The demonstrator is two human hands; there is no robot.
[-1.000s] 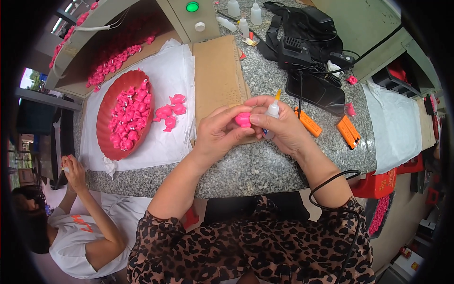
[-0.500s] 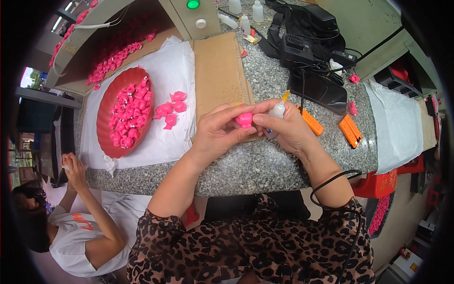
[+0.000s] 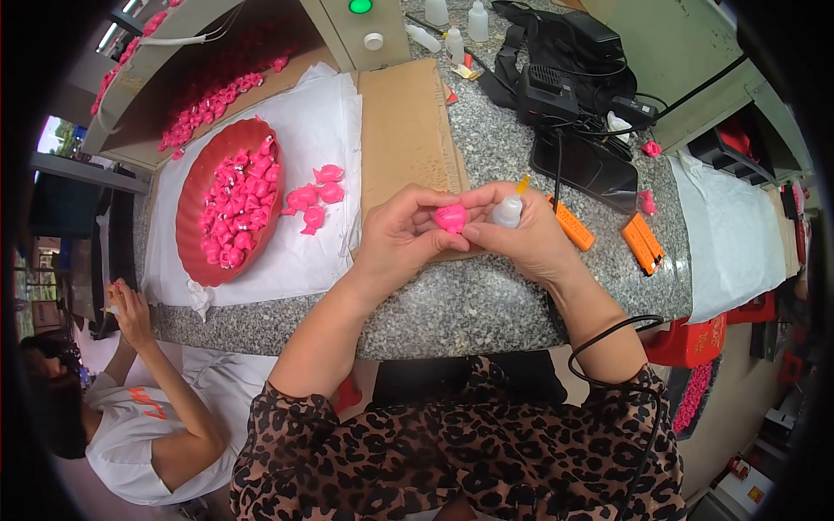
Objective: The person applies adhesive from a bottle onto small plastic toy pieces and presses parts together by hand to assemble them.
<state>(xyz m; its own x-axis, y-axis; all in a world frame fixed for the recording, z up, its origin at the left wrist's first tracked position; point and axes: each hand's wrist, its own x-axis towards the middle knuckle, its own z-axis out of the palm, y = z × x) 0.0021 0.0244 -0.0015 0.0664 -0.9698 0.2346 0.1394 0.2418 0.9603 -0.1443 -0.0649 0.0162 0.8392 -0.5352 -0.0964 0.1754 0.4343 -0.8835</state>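
Over the counter's front part, between my two hands, is a small rounded pink plastic figure (image 3: pixel 450 218). The fingers and thumb of my left hand (image 3: pixel 401 233) close around it from the left. My right hand (image 3: pixel 532 243) pinches the figure's right side with thumb and fingertips. That same hand also keeps a small white squeeze bottle (image 3: pixel 507 212) in its grip, yellow nozzle tip pointing up. To the left, a red scalloped bowl (image 3: pixel 191 213) holds many similar pink figures. Several loose pink figures (image 3: pixel 304 199) lie on white paper beside the bowl.
Cardboard (image 3: pixel 404 130) lies beyond my hands. Orange blocks (image 3: pixel 643 243) and a black bag with devices (image 3: pixel 556 95) are on the right of the granite counter. White bottles (image 3: pixel 478 22) stand at the back. At left, a co-worker's hands (image 3: pixel 132 317) hold something small.
The pink figure has been turned between my fingers and now shows another side. The bottle in my right hand has shifted slightly. The view has moved a little.
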